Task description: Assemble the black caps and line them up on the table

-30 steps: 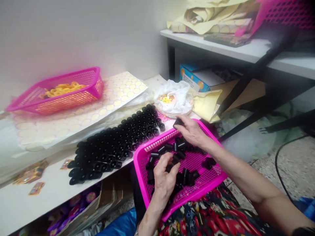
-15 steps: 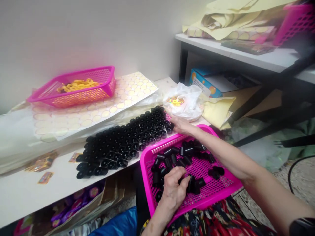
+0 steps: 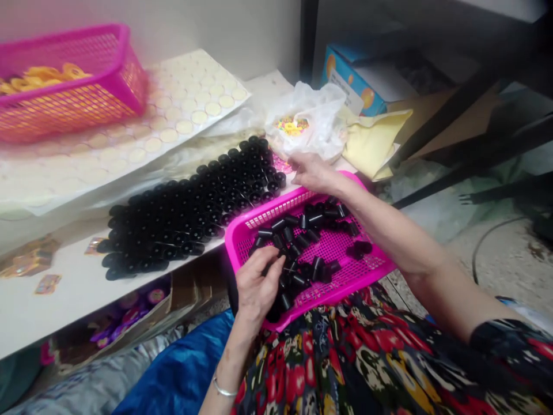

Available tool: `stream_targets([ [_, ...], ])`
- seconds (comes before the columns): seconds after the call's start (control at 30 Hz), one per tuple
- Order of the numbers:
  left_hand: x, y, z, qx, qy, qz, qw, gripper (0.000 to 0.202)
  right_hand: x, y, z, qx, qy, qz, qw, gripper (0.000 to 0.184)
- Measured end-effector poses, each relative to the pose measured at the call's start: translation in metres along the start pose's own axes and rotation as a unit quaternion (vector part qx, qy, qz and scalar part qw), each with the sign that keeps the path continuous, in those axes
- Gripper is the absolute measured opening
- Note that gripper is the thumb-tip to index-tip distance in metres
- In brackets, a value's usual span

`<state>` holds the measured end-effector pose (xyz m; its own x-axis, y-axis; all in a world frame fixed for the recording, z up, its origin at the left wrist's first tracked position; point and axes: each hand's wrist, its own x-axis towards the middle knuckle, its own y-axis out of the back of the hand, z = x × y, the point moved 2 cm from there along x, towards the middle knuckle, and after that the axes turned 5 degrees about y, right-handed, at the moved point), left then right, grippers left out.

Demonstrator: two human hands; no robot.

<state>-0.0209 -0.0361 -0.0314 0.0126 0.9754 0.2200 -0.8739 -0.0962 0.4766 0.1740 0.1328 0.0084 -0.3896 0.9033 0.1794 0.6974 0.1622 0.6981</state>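
My left hand [image 3: 259, 282] is over the left part of a pink plastic basket [image 3: 235, 245]. Its thumb and fingers are pinched together among loose short black plastic cylinders [image 3: 317, 268], and what they hold is hidden. Beyond the basket's far rim, my right hand [image 3: 313, 173] reaches over the white table with thumb and forefinger apart. Small pink pieces [image 3: 281, 163] lie right by its fingertips, with nothing visible held between them. Just left of that hand ends a block of black cylinders [image 3: 185, 210], lined up in tight rows, their hollow ends facing me.
An open white plastic bag [image 3: 322, 124] holds tiny colourful pieces, beside a yellow paper packet [image 3: 374, 141]. Another pink basket [image 3: 133, 80] with yellow rings stands on sheets of round stickers [image 3: 207, 86]. Small printed cards [image 3: 47, 283] lie at left. Black metal legs [image 3: 453, 104] stand at right.
The view has tilted down and shifted right. My right hand has come off the end of the cylinder rows towards the pink pieces. My left hand has moved to the basket's left side.
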Motion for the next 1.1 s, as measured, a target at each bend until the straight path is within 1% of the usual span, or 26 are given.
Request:
stream_targets([
  [0.03, -0.002, 0.005, -0.001, 0.011, -0.002, 0.012, 1.000, 0.010, -0.013, 0.008, -0.003, 0.025, -0.010, 0.027, 0.999, 0.019],
  [0.07, -0.004, 0.010, -0.001, 0.020, -0.005, 0.021, 1.000, 0.010, -0.027, 0.015, -0.006, 0.071, -0.015, 0.039, 0.997, 0.016],
  [0.1, -0.006, 0.013, -0.001, 0.030, -0.009, 0.028, 0.999, 0.009, -0.043, 0.020, -0.009, 0.125, -0.027, 0.036, 0.991, 0.012],
  [0.17, -0.012, 0.017, -0.002, 0.048, -0.023, 0.036, 0.998, 0.008, -0.076, 0.021, -0.011, 0.201, -0.061, -0.007, 0.978, 0.011],
  [0.2, -0.015, 0.017, -0.002, 0.057, -0.033, 0.036, 0.997, 0.008, -0.093, 0.019, -0.010, 0.211, -0.083, -0.030, 0.974, 0.010],
  [0.27, -0.020, 0.015, -0.004, 0.079, -0.058, 0.032, 0.995, 0.008, -0.121, 0.007, -0.006, 0.194, -0.126, -0.075, 0.970, 0.008],
  [0.33, -0.025, 0.012, -0.005, 0.101, -0.088, 0.023, 0.991, 0.011, -0.143, -0.011, 0.000, 0.157, -0.154, -0.130, 0.967, 0.007],
  [0.4, -0.028, 0.008, -0.007, 0.121, -0.117, 0.016, 0.986, 0.013, -0.159, -0.028, 0.004, 0.116, -0.156, -0.183, 0.964, 0.007],
  [0.47, -0.030, 0.006, -0.008, 0.136, -0.138, 0.014, 0.981, 0.014, -0.169, -0.039, 0.006, 0.073, -0.145, -0.210, 0.964, 0.008],
  [0.53, -0.030, 0.005, -0.009, 0.148, -0.140, 0.015, 0.979, 0.014, -0.172, -0.046, 0.005, 0.034, -0.129, -0.210, 0.969, 0.008],
  [0.6, -0.029, 0.004, -0.010, 0.158, -0.130, 0.015, 0.979, 0.012, -0.170, -0.051, 0.000, -0.004, -0.099, -0.204, 0.974, 0.009],
  [0.7, -0.026, 0.001, -0.010, 0.168, -0.117, 0.006, 0.979, 0.010, -0.157, -0.060, -0.012, -0.062, -0.043, -0.209, 0.975, 0.015],
  [0.8, -0.023, -0.003, -0.006, 0.169, -0.121, -0.001, 0.978, 0.011, -0.138, -0.076, -0.027, -0.124, -0.002, -0.228, 0.966, 0.020],
  [0.87, -0.022, -0.005, -0.004, 0.164, -0.130, 0.000, 0.978, 0.011, -0.126, -0.089, -0.035, -0.164, 0.003, -0.247, 0.955, 0.024],
  [0.97, -0.021, -0.007, -0.003, 0.158, -0.133, 0.002, 0.978, 0.011, -0.114, -0.103, -0.041, -0.190, -0.010, -0.264, 0.946, 0.025],
  [1.03, -0.021, -0.007, -0.005, 0.158, -0.121, 0.004, 0.980, 0.010, -0.111, -0.105, -0.040, -0.186, -0.015, -0.270, 0.945, 0.028],
  [1.1, -0.021, -0.006, -0.007, 0.153, -0.108, 0.006, 0.982, 0.009, -0.111, -0.100, -0.034, -0.163, -0.025, -0.277, 0.947, 0.031],
])
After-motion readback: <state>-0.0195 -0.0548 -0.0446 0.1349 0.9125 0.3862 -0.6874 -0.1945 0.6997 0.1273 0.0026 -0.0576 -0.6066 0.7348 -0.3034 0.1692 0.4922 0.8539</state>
